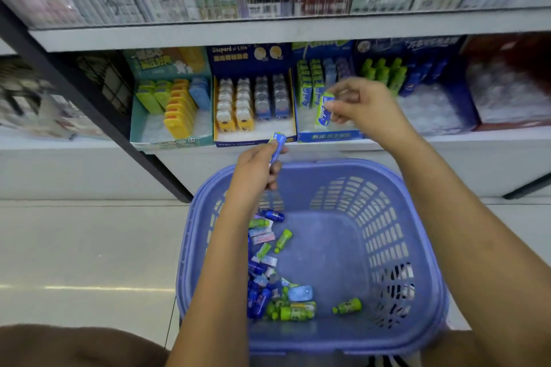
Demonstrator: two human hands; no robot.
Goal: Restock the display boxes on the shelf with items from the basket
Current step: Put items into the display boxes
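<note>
Head: blue slotted basket (417, 250), grn/blue packs (293, 313)

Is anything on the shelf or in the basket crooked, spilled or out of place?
Nothing looks spilled or damaged. In the teal display box, the yellow row slants sideways, while the rows in the navy display box stand straight. The green pack pinched by the right hand leans in the blue display box, not yet released.

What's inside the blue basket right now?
Inside the basket lies a loose pile of small packs, green, blue and pale, along its left side, plus one green bottle-shaped item apart. The left forearm covers whatever lies further left.
</note>
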